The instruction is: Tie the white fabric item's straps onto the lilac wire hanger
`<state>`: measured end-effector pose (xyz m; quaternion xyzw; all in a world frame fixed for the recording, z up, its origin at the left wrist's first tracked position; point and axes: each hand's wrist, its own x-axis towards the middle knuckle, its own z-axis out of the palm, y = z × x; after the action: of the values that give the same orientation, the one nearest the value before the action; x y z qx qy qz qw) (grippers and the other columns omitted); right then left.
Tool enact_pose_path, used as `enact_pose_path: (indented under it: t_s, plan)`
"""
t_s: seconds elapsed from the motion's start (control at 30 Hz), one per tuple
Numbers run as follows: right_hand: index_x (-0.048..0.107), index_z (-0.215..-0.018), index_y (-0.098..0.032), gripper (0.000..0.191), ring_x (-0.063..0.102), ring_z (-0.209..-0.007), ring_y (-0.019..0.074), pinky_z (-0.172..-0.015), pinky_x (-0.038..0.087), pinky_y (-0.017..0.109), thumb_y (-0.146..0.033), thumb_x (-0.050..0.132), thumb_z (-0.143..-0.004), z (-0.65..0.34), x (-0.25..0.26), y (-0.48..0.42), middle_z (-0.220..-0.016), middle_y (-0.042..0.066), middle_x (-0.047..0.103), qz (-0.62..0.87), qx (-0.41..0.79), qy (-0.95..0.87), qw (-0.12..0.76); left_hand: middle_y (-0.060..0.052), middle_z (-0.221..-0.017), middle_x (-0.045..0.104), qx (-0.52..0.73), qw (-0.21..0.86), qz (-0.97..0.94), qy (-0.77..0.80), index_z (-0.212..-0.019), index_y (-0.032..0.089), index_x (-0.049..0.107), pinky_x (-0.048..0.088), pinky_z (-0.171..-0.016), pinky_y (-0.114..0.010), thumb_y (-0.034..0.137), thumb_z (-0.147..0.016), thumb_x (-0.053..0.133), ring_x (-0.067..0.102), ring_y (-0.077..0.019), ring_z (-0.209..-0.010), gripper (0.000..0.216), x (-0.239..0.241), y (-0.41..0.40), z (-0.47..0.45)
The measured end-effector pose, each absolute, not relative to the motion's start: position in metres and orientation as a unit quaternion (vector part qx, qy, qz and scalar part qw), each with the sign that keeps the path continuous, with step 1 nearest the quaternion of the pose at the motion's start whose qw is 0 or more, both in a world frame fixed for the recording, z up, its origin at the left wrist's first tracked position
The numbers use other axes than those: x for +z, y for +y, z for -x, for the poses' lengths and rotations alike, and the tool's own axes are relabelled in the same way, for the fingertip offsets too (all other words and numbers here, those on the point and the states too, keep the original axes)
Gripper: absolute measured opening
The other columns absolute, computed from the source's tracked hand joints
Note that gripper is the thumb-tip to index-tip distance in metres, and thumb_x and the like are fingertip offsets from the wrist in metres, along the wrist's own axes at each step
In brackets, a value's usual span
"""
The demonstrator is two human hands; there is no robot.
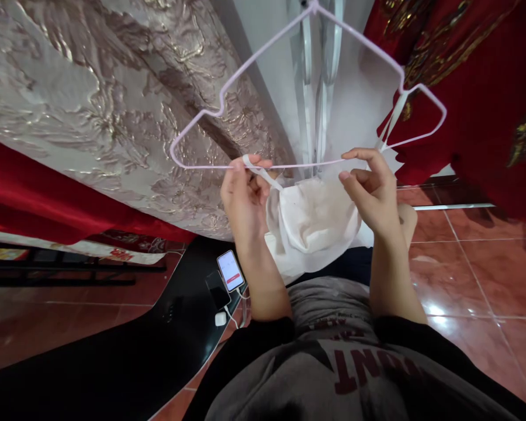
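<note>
A pale pink clothes hanger (254, 57) hangs in front of me, hook end at the top edge. My left hand (248, 190) pinches a thin white strap (263, 173) at the hanger's bottom bar. That strap belongs to a white garment (318, 213) draped below the bar, its lower part running down toward my lap. The garment's other strap (393, 120) loops over the hanger's right notch. My right hand (372, 190) is by the right part of the bar, index fingertip at it, thumb apart and lower, other fingers curled.
Embossed, shiny fabric (114, 105) hangs at left, red gold-trimmed cloth (464, 76) at right. White metal poles (319, 99) stand behind the hanger. A black table (158, 333) holds two phones, one a lit phone (230, 271), with cables and a white charger (220, 318). Red tiles (456, 280) cover the floor.
</note>
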<state>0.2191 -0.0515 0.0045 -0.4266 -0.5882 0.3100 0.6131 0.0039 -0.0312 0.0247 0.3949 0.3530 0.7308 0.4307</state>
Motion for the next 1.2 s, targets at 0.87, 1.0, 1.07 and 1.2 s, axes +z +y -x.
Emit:
enact_pose_path:
  t_s: [0.87, 1.0, 1.07, 1.2]
  plan:
    - [0.085, -0.095, -0.033, 0.008, 0.065, -0.068, 0.0208, -0.064, 0.053, 0.038, -0.027, 0.08, -0.091, -0.242, 0.008, -0.051, -0.076, 0.004, 0.073, 0.412, 0.154, -0.533, 0.723, -0.002, -0.085, 0.074, 0.765, 0.402, -0.413, 0.288, -0.088, 0.02, 0.065, 0.02, -0.046, -0.032, 0.036, -0.117, 0.052, 0.028, -0.0087, -0.047, 0.036, 0.01, -0.019, -0.009]
    - [0.085, -0.122, -0.037, 0.043, 0.068, -0.066, 0.0151, -0.057, 0.055, 0.032, -0.011, 0.069, -0.092, -0.236, 0.039, -0.04, -0.101, 0.001, 0.085, 0.357, 0.125, -0.575, 0.725, -0.003, -0.084, 0.073, 0.749, 0.425, -0.364, 0.354, -0.083, 0.022, 0.064, 0.023, -0.047, -0.032, 0.042, -0.112, 0.062, 0.036, -0.0104, -0.048, 0.035, 0.014, -0.021, -0.008]
    - [0.083, -0.125, -0.042, 0.05, 0.074, -0.072, 0.0123, -0.059, 0.057, 0.027, -0.007, 0.069, -0.093, -0.244, 0.049, -0.026, -0.119, -0.002, 0.083, 0.325, 0.098, -0.584, 0.738, -0.004, -0.084, 0.073, 0.741, 0.429, -0.354, 0.376, -0.082, 0.022, 0.063, 0.025, -0.046, -0.03, 0.046, -0.109, 0.068, 0.037, -0.0104, -0.047, 0.037, 0.016, -0.021, -0.007]
    - [0.079, -0.123, -0.057, 0.052, 0.081, -0.085, 0.0119, -0.069, 0.063, 0.021, -0.013, 0.071, -0.097, -0.283, 0.039, -0.002, -0.135, -0.017, 0.076, 0.33, 0.04, -0.56, 0.759, -0.004, -0.085, 0.073, 0.744, 0.42, -0.372, 0.363, -0.082, 0.02, 0.063, 0.026, -0.043, -0.026, 0.046, -0.11, 0.065, 0.031, -0.0076, -0.044, 0.039, 0.017, -0.022, -0.006]
